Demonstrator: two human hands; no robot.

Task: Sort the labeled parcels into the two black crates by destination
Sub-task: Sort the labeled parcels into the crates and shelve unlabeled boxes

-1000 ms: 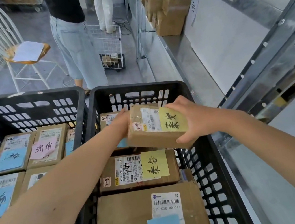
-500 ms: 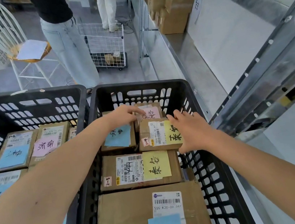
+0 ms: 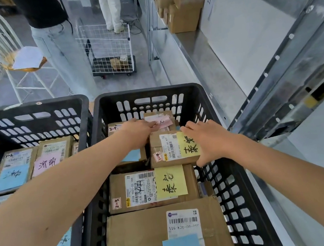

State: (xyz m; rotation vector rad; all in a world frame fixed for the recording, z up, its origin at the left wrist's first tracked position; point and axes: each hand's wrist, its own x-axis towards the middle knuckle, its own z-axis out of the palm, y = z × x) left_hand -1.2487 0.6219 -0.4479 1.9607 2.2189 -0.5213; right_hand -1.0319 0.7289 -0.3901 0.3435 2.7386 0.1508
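Two black crates stand side by side, the left crate (image 3: 29,107) and the right crate (image 3: 144,93). In the right crate lies a small parcel with a yellow note (image 3: 169,149). My right hand (image 3: 207,139) rests flat against its right edge, thumb at its front corner, fingers apart. My left hand (image 3: 137,132) lies across the rear parcels, fingertips on a parcel with a pink note (image 3: 163,120), partly hiding a parcel with a blue note (image 3: 132,156). Nearer me sit a yellow-noted parcel (image 3: 151,189) and a large blue-noted carton (image 3: 143,236). The left crate holds parcels with pink (image 3: 48,161) and blue notes (image 3: 12,175).
Beyond the crates stand a person in jeans (image 3: 58,43), a white chair (image 3: 13,60) and a wire cart (image 3: 109,49). Another person in white trousers (image 3: 109,7) is further back. Stacked cartons (image 3: 180,5) and a metal shelf frame (image 3: 295,72) run along the right.
The small yellow-noted parcel went from held above the right crate down onto the parcels inside. Both hands came off their grip on it and now lie flat.
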